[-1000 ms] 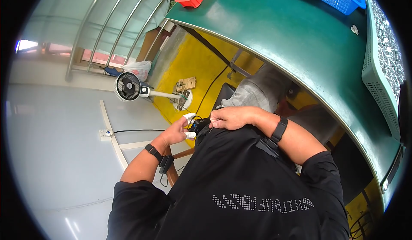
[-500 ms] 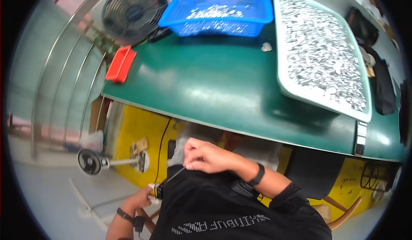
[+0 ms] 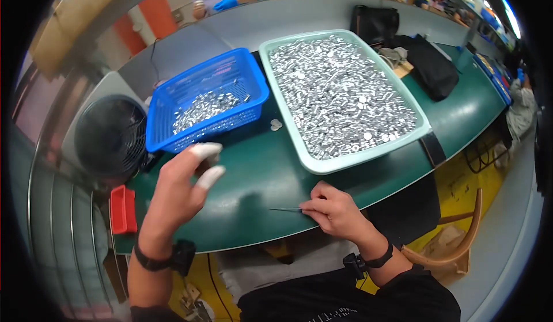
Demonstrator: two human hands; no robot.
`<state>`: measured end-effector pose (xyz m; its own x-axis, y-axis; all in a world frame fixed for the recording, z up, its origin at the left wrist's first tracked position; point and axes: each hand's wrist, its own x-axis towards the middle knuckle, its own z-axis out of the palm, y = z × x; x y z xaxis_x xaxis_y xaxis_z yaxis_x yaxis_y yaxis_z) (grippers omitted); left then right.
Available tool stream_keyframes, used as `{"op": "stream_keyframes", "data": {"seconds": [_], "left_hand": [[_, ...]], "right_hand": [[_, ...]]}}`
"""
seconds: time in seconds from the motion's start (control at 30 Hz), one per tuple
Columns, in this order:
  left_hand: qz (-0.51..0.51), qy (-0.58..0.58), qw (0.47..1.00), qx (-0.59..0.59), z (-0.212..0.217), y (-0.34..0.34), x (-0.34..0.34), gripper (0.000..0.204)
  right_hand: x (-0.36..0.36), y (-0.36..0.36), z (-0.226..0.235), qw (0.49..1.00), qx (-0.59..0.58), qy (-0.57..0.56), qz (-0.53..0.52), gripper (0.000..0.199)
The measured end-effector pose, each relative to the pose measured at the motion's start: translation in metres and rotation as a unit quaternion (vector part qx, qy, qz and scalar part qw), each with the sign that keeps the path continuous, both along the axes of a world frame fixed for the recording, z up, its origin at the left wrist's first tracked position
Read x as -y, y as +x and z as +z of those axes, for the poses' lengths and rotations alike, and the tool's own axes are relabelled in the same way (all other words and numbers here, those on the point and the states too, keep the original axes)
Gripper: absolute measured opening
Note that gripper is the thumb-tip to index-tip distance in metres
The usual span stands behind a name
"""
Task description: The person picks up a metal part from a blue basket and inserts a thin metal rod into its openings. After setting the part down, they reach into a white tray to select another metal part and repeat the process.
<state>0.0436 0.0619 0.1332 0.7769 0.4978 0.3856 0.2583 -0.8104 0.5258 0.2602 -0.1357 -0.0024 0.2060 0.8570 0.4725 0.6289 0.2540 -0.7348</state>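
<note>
Left hand [image 3: 175,192]: hovering over the green desk [image 3: 259,178], just in front of the blue basket [image 3: 204,106]; fingers spread loose, gripping nothing; wearing white finger caps [image 3: 208,176] on two fingertips.
Right hand [image 3: 334,212]: resting on the desk near its front edge; pinching a thin metal pin [image 3: 285,209] between fingertips.
Thin metal pin: lying flat and low over the desk, sticking out to the left from the right hand.
Blue basket: sitting on the desk toward the left; holding a small pile of shiny little metal pieces [image 3: 204,109].
Pale green tray [image 3: 311,158]: sitting just beside the blue basket, to its right; filled all over with the same shiny metal pieces.
Two loose pieces [image 3: 276,124]: lying on the desk between basket and tray.
Red box [image 3: 122,208]: sitting at the left end of the desk.
Black fan [image 3: 109,137]: standing left of the basket.
Black bags [image 3: 403,45]: lying on the far right part of the desk.
Wristbands: showing dark on both wrists.
</note>
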Motion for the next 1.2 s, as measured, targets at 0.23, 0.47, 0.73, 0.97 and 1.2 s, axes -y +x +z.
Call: {"op": "stream_keyframes", "data": {"seconds": [0.23, 0.47, 0.73, 0.97, 1.2], "left_hand": [[-0.142, 0.022, 0.989, 0.026, -0.021, 0.194, -0.045, 0.027], [-0.162, 0.146, 0.971, -0.093, -0.04, 0.258, -0.05, 0.022], [-0.185, 0.197, 0.951, -0.15, -0.027, 0.26, -0.045, 0.019], [-0.167, 0.096, 0.976, -0.1, 0.018, 0.205, -0.036, 0.02], [-0.068, -0.524, 0.828, 0.19, -0.043, 0.03, -0.004, 0.021]], "right_hand": [[-0.001, -0.007, -0.006, 0.993, 0.084, -0.047, -0.062, 0.015], [-0.002, -0.008, -0.016, 0.996, 0.057, -0.013, -0.064, 0.015], [-0.001, -0.007, -0.018, 0.997, 0.053, -0.002, -0.062, 0.016], [0.0, -0.005, -0.013, 0.998, -0.017, 0.013, -0.057, 0.016], [0.0, -0.016, 0.004, 0.984, -0.173, -0.027, -0.027, 0.017]]}}
